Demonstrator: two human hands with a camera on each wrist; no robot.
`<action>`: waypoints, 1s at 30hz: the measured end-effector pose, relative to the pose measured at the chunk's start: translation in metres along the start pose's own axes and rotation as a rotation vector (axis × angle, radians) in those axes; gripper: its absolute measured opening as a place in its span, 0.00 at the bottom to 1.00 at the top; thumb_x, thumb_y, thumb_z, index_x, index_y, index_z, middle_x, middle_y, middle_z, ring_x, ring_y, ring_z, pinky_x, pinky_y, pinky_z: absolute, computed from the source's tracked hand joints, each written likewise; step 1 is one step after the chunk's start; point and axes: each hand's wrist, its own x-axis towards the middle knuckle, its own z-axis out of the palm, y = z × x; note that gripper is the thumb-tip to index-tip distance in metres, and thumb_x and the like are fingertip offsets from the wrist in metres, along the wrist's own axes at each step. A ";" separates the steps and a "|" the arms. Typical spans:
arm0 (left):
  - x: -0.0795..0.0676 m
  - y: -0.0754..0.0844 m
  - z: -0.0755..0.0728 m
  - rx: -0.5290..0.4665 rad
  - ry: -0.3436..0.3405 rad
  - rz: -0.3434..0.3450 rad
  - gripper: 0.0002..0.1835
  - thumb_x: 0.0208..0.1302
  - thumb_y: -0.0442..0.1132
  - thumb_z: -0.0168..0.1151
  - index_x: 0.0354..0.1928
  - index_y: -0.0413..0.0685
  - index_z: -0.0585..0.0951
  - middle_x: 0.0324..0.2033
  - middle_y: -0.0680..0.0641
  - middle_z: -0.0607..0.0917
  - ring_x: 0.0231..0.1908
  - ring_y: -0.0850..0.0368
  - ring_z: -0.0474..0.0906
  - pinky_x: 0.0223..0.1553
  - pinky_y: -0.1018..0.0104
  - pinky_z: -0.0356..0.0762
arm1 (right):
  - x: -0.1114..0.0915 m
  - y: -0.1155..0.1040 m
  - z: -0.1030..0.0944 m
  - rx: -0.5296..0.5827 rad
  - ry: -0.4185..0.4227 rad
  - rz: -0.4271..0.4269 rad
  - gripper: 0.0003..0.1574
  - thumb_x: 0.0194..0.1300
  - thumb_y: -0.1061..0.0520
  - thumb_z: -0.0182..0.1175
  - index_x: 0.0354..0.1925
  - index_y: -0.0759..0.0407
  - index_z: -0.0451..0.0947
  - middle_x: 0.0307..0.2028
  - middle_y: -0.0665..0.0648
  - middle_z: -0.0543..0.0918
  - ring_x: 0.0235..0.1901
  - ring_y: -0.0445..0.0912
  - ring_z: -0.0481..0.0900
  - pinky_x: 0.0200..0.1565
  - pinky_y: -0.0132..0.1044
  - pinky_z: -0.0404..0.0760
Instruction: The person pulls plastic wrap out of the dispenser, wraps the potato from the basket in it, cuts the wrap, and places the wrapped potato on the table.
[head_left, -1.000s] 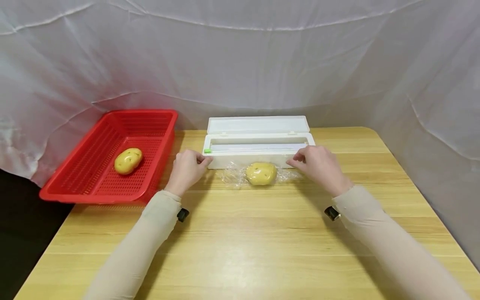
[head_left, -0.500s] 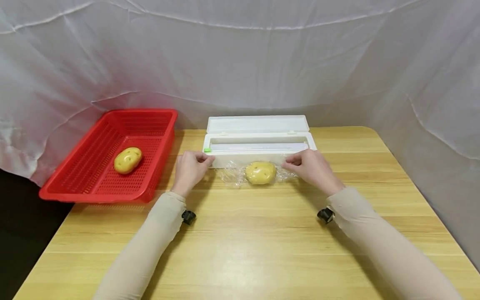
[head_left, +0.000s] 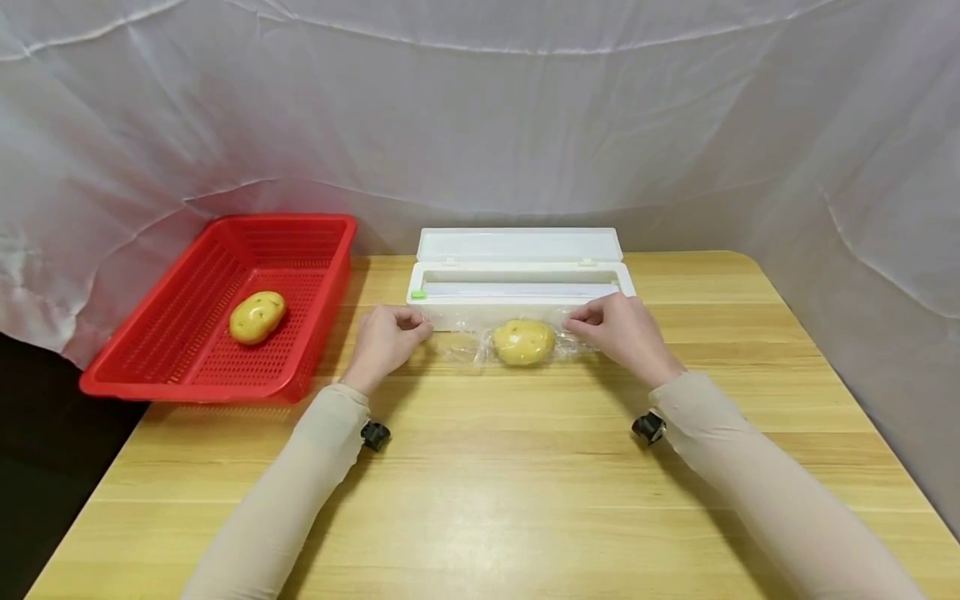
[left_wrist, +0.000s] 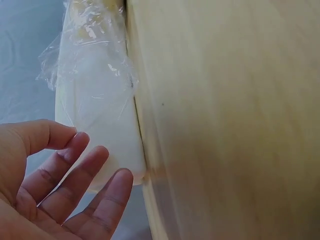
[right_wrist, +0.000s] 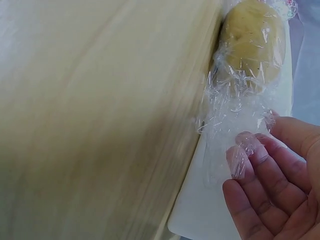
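Note:
A yellow potato (head_left: 522, 342) lies wrapped in clear cling film (head_left: 459, 348) at the front of a white cling film dispenser (head_left: 517, 245), whose lid stands up. Crumpled film spreads out on both sides of the potato. At the film's left end my left hand (head_left: 384, 343) pinches its edge between thumb and index finger; the other fingers are spread in the left wrist view. My right hand (head_left: 624, 335) pinches the film to the right of the potato. Seen from the right wrist, film (right_wrist: 235, 115) drapes over several of its fingertips.
A red plastic basket (head_left: 341, 292) stands at the left, with a second potato (head_left: 257, 317) inside. The dispenser holds a film roll and has a green slider (head_left: 417, 294) at its left end. A pale curtain (head_left: 480, 133) hangs behind the wooden table (head_left: 480, 483).
Both hands have moved slightly inward, the right one closer to the potato. The film's left end now stretches out to my left fingertips.

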 end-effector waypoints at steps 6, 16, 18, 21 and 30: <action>-0.004 -0.001 -0.002 -0.007 -0.001 0.009 0.08 0.70 0.41 0.69 0.35 0.48 0.91 0.38 0.47 0.92 0.42 0.49 0.79 0.48 0.59 0.71 | 0.000 0.003 0.002 0.002 -0.051 -0.021 0.11 0.71 0.47 0.73 0.46 0.50 0.94 0.38 0.52 0.95 0.39 0.46 0.89 0.47 0.44 0.80; -0.008 -0.004 -0.005 -0.037 -0.058 0.064 0.10 0.75 0.42 0.66 0.43 0.45 0.91 0.35 0.44 0.92 0.40 0.49 0.86 0.46 0.60 0.77 | -0.006 0.010 -0.004 -0.005 -0.174 -0.040 0.10 0.75 0.45 0.69 0.44 0.48 0.91 0.37 0.49 0.92 0.36 0.44 0.82 0.47 0.43 0.77; -0.009 -0.003 -0.008 -0.048 -0.077 0.068 0.09 0.75 0.43 0.66 0.45 0.46 0.90 0.37 0.43 0.93 0.42 0.49 0.87 0.45 0.60 0.79 | -0.008 0.013 -0.008 -0.002 -0.178 -0.052 0.11 0.75 0.45 0.68 0.44 0.49 0.91 0.37 0.49 0.91 0.36 0.45 0.82 0.46 0.43 0.77; -0.012 -0.001 -0.014 -0.061 -0.095 0.075 0.09 0.75 0.45 0.67 0.47 0.48 0.89 0.40 0.42 0.93 0.43 0.47 0.89 0.47 0.58 0.82 | -0.013 0.020 -0.015 -0.015 -0.176 -0.063 0.12 0.76 0.45 0.67 0.45 0.50 0.90 0.38 0.50 0.92 0.37 0.45 0.83 0.47 0.44 0.78; -0.022 0.033 -0.021 0.078 -0.032 0.199 0.19 0.69 0.46 0.74 0.54 0.40 0.85 0.49 0.38 0.91 0.50 0.41 0.88 0.56 0.46 0.84 | -0.025 0.035 -0.028 -0.073 -0.168 -0.067 0.23 0.74 0.42 0.69 0.53 0.57 0.90 0.43 0.54 0.93 0.43 0.48 0.88 0.53 0.52 0.84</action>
